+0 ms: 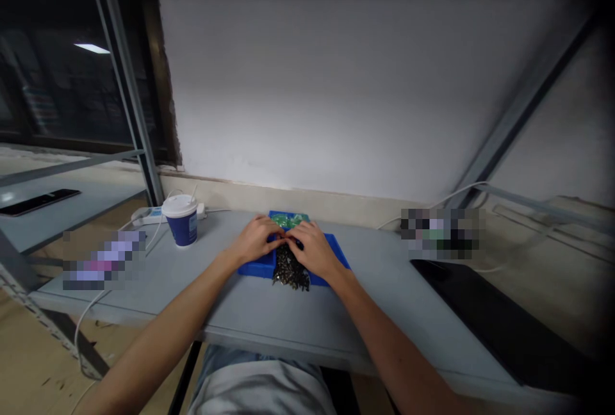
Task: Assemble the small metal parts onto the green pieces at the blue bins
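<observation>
Over a heap of small dark metallic pieces [291, 268], my left hand [259, 237] and my right hand [311, 247] meet with their fingertips close together. Both hands are closed in a pinch, and whatever sits between the fingers is too small to make out. Blue trays [257, 268] lie under and around the hands, one on each side of the heap. Green material [288, 219] shows in a blue tray just beyond my fingers. The heap spills toward the front of the grey table, between the trays.
A blue paper cup [182, 226] with a white lid and straw stands at the left, beside a white power strip [148, 215] with cables. A black flat panel [494, 319] lies at the right. A phone [41, 202] rests on the left shelf. Metal posts [127, 82] frame the table [384, 312].
</observation>
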A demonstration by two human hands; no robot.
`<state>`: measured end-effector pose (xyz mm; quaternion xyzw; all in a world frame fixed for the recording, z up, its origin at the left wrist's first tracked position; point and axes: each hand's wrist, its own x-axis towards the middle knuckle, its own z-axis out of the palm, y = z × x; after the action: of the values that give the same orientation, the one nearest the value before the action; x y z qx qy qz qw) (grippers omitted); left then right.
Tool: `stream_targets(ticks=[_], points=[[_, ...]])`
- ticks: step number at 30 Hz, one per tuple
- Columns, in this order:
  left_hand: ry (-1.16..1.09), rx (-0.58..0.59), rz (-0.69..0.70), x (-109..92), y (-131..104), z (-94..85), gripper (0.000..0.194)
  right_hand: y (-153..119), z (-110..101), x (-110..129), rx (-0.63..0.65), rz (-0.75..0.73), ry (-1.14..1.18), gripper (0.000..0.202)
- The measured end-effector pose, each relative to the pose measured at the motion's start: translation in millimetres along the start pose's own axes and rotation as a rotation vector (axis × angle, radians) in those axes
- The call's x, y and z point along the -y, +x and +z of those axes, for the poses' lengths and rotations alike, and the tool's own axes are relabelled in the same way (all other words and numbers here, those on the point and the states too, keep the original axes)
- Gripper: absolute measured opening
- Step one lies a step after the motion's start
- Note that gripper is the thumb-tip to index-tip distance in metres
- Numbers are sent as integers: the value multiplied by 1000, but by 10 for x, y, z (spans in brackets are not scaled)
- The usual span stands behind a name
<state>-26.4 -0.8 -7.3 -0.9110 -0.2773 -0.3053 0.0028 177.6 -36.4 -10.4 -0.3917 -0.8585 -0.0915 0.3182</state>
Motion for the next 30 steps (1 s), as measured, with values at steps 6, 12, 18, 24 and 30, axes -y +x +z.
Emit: stream_targets(ticks=[6, 12, 18, 24, 30], points=[[-22, -39, -36, -17, -3, 7, 7, 2, -9, -2, -44, -14, 5, 15], [-41, -42, -62, -13, 3, -5, 7, 1, 11, -11, -5, 28, -44, 16], [-84, -35, -54, -1, 10, 1, 16, 3, 6, -7, 37, 46, -53, 19], [-66, -37, -60, 1, 2, 10, 20, 0, 15, 2, 64, 40, -48, 23], [-63, -23, -70, -24, -2, -1, 14, -8, 40, -14, 48, 38, -40, 19]])
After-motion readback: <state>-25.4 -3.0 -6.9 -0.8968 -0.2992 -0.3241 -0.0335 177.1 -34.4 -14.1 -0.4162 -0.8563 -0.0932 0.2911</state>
